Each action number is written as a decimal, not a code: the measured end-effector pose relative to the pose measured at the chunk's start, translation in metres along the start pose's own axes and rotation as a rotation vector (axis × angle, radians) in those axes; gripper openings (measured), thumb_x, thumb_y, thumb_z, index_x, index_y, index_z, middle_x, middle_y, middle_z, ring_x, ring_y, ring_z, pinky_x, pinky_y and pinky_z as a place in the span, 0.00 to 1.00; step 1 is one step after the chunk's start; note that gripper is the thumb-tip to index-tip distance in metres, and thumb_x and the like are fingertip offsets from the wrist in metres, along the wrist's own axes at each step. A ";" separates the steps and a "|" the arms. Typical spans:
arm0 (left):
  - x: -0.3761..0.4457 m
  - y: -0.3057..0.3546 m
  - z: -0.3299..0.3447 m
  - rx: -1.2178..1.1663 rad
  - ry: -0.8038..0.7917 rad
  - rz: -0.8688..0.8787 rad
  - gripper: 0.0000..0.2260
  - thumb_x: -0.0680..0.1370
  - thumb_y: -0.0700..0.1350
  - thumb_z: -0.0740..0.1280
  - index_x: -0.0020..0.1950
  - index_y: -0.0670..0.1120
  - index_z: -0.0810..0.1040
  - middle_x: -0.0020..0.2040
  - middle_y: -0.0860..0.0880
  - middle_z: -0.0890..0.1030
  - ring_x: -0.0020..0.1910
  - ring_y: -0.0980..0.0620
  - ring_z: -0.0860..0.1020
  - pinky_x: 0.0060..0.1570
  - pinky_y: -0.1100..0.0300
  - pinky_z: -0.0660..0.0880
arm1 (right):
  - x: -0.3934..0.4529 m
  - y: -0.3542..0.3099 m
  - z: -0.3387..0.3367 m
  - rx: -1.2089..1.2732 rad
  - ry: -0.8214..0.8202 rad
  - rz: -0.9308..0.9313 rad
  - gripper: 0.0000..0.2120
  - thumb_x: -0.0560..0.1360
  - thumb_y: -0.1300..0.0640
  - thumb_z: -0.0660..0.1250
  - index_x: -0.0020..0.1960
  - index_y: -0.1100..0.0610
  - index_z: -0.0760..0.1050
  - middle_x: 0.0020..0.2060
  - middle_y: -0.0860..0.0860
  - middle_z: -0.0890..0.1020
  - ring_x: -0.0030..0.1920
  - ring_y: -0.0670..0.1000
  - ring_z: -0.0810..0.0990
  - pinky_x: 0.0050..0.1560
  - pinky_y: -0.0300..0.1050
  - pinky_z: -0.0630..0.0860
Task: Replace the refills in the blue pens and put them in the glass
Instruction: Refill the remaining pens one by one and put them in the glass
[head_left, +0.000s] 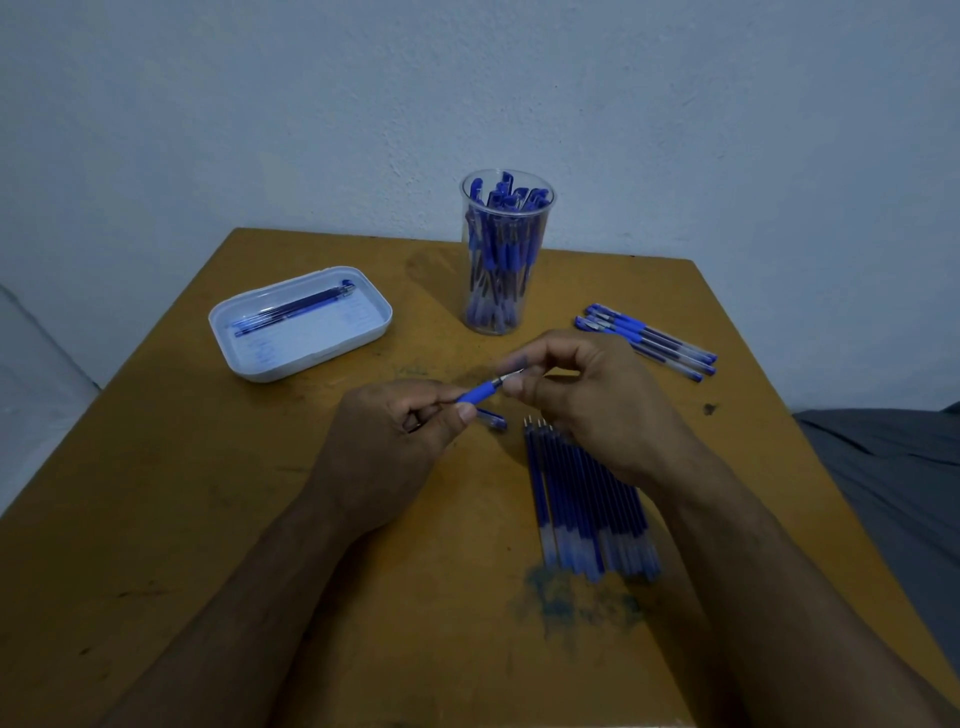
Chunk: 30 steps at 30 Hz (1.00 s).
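blue pen (475, 395) | left hand (395, 441) grips barrel | right hand (587, 400) fingers pinch tip

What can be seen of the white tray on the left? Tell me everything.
The white tray is a shallow rounded-rectangle dish, apparently plastic, with a raised rim and a pale floor bearing faint blue markings. It rests flat on the wooden table, toward its far left, turned at an angle to the table's edges. Inside lie a few dark blue refills running lengthwise. Neither hand touches it.
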<state>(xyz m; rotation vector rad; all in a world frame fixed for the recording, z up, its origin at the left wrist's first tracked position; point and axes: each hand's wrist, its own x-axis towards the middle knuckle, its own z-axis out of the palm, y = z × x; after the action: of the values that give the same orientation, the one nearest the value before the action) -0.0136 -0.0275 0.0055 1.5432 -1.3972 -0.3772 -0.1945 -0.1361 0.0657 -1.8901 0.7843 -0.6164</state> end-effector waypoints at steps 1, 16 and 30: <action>0.000 -0.001 0.000 -0.005 -0.004 0.001 0.10 0.79 0.48 0.70 0.59 0.49 0.85 0.34 0.51 0.81 0.33 0.50 0.77 0.33 0.58 0.74 | 0.000 0.001 0.001 0.002 0.009 0.014 0.05 0.78 0.55 0.72 0.47 0.56 0.84 0.36 0.56 0.81 0.25 0.42 0.71 0.28 0.33 0.68; 0.000 0.006 0.000 0.072 0.042 0.021 0.12 0.76 0.45 0.74 0.59 0.54 0.84 0.37 0.55 0.81 0.37 0.57 0.77 0.35 0.71 0.69 | 0.006 0.009 0.008 0.017 0.056 0.048 0.04 0.78 0.57 0.72 0.48 0.56 0.84 0.39 0.58 0.84 0.27 0.43 0.71 0.30 0.40 0.70; -0.001 0.008 0.000 0.106 0.122 -0.021 0.11 0.77 0.46 0.74 0.59 0.51 0.85 0.40 0.57 0.81 0.40 0.57 0.77 0.37 0.69 0.71 | 0.005 0.009 0.015 -0.041 0.058 0.078 0.14 0.79 0.53 0.71 0.64 0.52 0.80 0.41 0.46 0.82 0.32 0.43 0.76 0.37 0.41 0.74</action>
<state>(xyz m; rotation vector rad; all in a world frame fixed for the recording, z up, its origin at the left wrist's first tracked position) -0.0187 -0.0258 0.0114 1.6400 -1.3247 -0.2200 -0.1831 -0.1341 0.0514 -1.8763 0.9099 -0.6130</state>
